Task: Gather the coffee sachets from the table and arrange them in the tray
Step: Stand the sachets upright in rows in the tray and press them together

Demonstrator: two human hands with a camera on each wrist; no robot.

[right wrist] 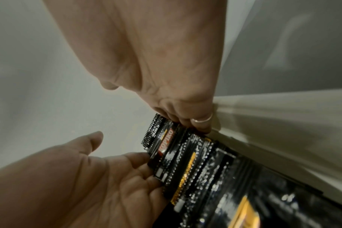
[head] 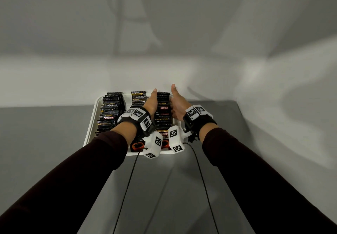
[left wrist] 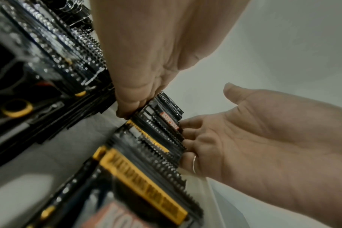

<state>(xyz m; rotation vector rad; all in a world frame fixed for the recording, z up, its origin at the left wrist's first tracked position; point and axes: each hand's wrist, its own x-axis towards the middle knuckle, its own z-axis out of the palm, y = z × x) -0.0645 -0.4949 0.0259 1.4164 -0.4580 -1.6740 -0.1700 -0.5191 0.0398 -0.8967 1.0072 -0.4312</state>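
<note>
A white tray point(head: 90, 124) on the grey table holds three rows of black coffee sachets standing on edge. Both hands flank the right row point(head: 163, 113). My left hand point(head: 151, 103) is in the gap between the middle row point(head: 138, 97) and the right row, thumb up, fingers point(left wrist: 127, 106) pressing the row's left side. On the other side, my right hand point(head: 179, 104) stands against the tray's right wall, its fingers point(right wrist: 197, 123) touching the row's right edge point(right wrist: 185, 154). Neither hand holds a single sachet. The left row point(head: 109, 113) stands untouched.
The tray sits at the far end of the grey table point(head: 45, 138), close to a white wall point(head: 164, 60). Two black cables point(head: 127, 188) run from the wrist cameras back over the table. The table's right edge point(head: 242, 124) lies just beyond the tray.
</note>
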